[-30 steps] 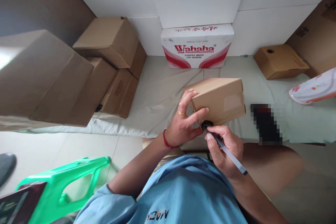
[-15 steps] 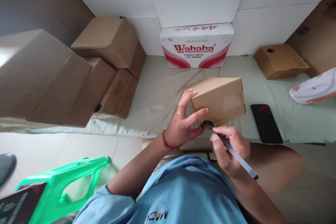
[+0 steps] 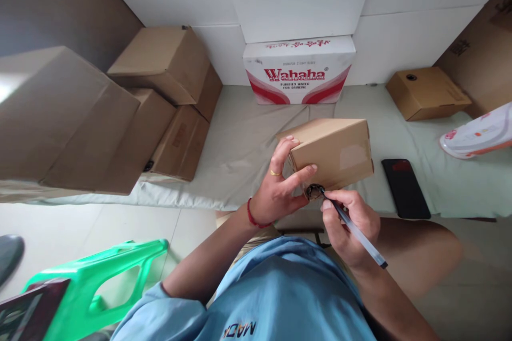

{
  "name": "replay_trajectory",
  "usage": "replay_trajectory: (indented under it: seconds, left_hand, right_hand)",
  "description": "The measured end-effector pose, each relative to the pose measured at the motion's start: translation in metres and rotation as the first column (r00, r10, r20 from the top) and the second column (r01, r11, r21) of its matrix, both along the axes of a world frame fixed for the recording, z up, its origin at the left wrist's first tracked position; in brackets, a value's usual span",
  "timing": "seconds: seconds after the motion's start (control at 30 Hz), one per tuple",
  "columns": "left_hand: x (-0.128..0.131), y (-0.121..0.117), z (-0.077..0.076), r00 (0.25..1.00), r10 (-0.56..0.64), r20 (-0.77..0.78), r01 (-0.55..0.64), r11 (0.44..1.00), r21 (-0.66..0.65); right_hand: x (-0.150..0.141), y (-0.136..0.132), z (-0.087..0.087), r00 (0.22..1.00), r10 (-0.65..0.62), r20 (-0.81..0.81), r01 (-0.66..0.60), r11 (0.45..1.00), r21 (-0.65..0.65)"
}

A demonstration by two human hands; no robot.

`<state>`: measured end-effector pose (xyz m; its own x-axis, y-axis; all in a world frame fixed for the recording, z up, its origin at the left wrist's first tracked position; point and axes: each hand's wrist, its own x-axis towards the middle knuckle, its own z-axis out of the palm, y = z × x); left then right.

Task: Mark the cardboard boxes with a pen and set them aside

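Note:
A brown cardboard box [image 3: 332,152] is tilted near the front edge of the cloth-covered surface. My left hand [image 3: 282,184] grips its left end, the thumb low and the fingers over the near side and corner. A black ring-like patch [image 3: 315,192] shows at the box's lower edge by my left thumb; whether it is drawn ink or a rimmed hole I cannot tell. My right hand [image 3: 352,224] is closed around a pen [image 3: 362,237] with a clear barrel and dark end. The pen's tip meets the right side of the black patch.
Cardboard boxes [image 3: 160,64] are stacked on the left. A white and red Wahaha carton [image 3: 298,77] stands against the wall. To the right are a small brown box [image 3: 428,93], a black phone [image 3: 406,189] and a white patterned container [image 3: 478,133]. A green stool [image 3: 100,272] stands lower left.
The pen's rear end has swung slightly up and left, and its tip has shifted a little along the black patch. My left hand and the box have barely moved.

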<state>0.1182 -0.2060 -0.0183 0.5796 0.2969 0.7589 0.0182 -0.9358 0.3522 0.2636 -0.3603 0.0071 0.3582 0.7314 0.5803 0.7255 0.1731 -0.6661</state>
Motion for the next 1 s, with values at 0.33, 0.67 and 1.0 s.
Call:
replay_trajectory:
  seconds: [0.33, 0.67, 1.0]
  left_hand:
    - [0.001, 0.000, 0.001, 1.000, -0.002, 0.010, 0.002, 1.000, 0.005]
    - [0.001, 0.000, 0.001, 1.000, 0.025, -0.011, -0.025, 1.000, 0.009]
    - [-0.011, 0.001, 0.002, 0.996, 0.092, -0.016, -0.092, 0.995, -0.024]
  right_hand:
    - [0.003, -0.001, 0.005, 0.999, -0.046, 0.025, 0.046, 0.999, -0.005]
    - [0.002, -0.007, 0.006, 0.998, -0.018, 0.065, 0.018, 1.000, -0.003]
    - [0.020, -0.018, -0.015, 0.974, -0.224, 0.019, 0.222, 0.972, 0.077]
